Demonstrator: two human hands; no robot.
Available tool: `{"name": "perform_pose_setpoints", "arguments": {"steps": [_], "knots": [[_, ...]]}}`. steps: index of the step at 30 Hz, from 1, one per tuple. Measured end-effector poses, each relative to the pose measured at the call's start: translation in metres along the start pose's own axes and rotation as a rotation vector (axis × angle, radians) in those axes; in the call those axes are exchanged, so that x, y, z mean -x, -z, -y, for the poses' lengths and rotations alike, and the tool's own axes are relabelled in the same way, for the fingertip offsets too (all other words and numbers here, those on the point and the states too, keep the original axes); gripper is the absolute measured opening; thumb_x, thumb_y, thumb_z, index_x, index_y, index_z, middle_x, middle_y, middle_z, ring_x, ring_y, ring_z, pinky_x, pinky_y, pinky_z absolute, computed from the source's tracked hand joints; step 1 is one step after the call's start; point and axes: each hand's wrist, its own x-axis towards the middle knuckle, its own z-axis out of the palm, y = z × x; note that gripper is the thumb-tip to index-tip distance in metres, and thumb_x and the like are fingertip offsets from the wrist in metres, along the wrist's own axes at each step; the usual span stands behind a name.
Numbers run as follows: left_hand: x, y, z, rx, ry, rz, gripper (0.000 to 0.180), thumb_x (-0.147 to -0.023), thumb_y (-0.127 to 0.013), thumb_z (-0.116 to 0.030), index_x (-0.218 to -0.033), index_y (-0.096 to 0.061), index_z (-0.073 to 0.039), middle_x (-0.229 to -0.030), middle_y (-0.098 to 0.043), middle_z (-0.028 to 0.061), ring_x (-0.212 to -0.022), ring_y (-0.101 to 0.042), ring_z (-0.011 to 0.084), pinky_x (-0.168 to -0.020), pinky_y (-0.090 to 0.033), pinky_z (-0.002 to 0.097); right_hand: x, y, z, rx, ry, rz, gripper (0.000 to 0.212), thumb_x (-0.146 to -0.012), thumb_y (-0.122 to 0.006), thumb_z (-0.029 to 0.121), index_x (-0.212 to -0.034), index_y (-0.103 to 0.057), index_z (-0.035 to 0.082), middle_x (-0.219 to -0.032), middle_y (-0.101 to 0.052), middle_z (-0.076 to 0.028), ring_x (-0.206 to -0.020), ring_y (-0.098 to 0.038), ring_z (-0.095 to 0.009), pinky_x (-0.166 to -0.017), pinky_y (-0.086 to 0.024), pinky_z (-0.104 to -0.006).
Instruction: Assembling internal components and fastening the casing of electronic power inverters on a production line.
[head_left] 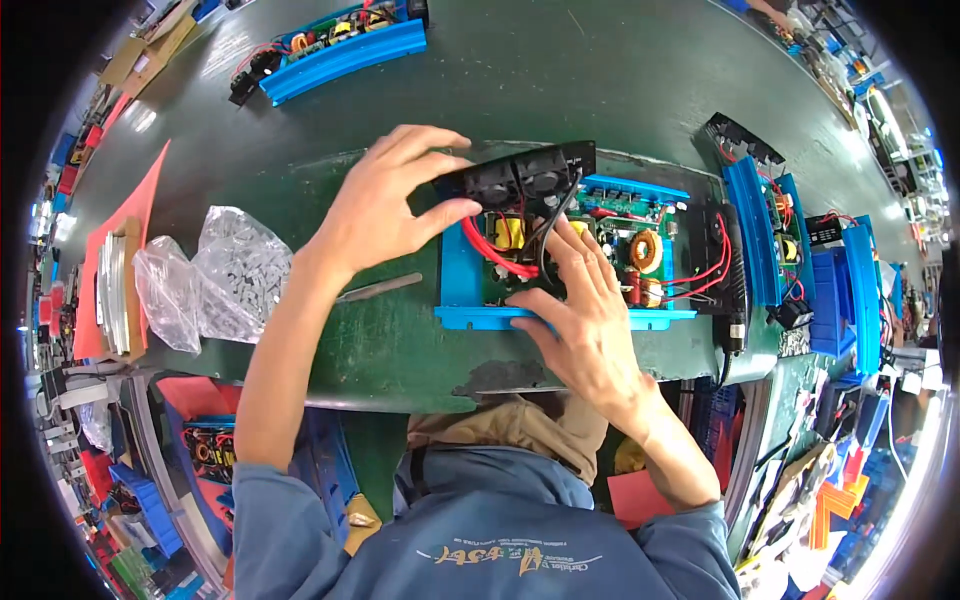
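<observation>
My left hand (395, 200) grips the left edge of a black end panel with fans (515, 178), its thumb below and its fingers above. The panel is tilted over the left end of a blue metal housing (460, 275). Thick red wires (490, 250) and a black cable (548, 235) run between panel and housing. Inside lies a green circuit board with a copper-wound ring coil (645, 250). Across the housing's near wall lies my right hand (590, 315), thumb and forefinger at that wall. Its other fingers reach in beside the black cable, where their tips are partly hidden.
Left of the housing lie metal tweezers (380, 288) and a clear bag of small metal parts (240, 275). A second black panel (728, 270) hangs on red wires at the right. More blue housings stand at the far left (345, 60) and right (752, 230).
</observation>
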Motion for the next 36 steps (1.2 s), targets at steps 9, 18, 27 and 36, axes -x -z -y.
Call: {"name": "perform_pose_setpoints", "arguments": {"steps": [9, 18, 27, 36], "knots": [[-0.007, 0.007, -0.012, -0.112, -0.258, 0.035, 0.031, -0.090, -0.071, -0.024, -0.112, -0.070, -0.002, -0.122, -0.067, 0.0100, -0.117, -0.063, 0.0285, -0.101, -0.049, 0.0425, 0.011, -0.007, 0.003, -0.126, 0.032, -0.157, 0.036, -0.069, -0.085, 0.005, -0.102, -0.076, 0.014, -0.120, -0.056, -0.015, -0.120, -0.054, -0.038, -0.100, -0.045, -0.0488], [-0.031, -0.025, 0.018, 0.430, 0.058, 0.147, 0.036, -0.088, -0.073, -0.015, -0.121, -0.061, -0.009, -0.134, -0.063, 0.0052, -0.125, -0.059, 0.0261, -0.109, -0.044, 0.0390, 0.007, -0.004, 0.009, -0.123, 0.076, -0.186, 0.035, -0.069, -0.086, 0.007, -0.102, -0.076, 0.013, -0.106, -0.052, -0.011, -0.106, -0.054, -0.034, -0.088, -0.047, -0.0452], [0.004, -0.034, -0.031, 0.344, 0.415, -0.194, 0.060, -0.090, -0.075, -0.013, -0.144, -0.050, -0.008, -0.136, -0.060, 0.0158, -0.123, -0.059, 0.0276, -0.106, -0.046, 0.0385, -0.022, -0.004, 0.001, 0.077, -0.170, -0.296, 0.044, -0.067, -0.093, 0.019, -0.089, -0.057, 0.007, -0.083, -0.057, -0.006, -0.072, -0.056, -0.021, -0.066, -0.048, -0.0339], [0.084, -0.033, -0.076, 0.193, 0.241, -0.116, 0.029, -0.069, -0.090, -0.015, -0.089, -0.070, -0.005, -0.086, -0.065, 0.0085, -0.080, -0.062, 0.0261, -0.067, -0.049, 0.0353, -0.027, -0.010, -0.009, -0.041, -0.193, -0.490, 0.039, -0.070, -0.090, 0.012, -0.097, -0.063, 0.005, -0.101, -0.059, -0.011, -0.090, -0.058, -0.028, -0.074, -0.047, -0.0385]]}}
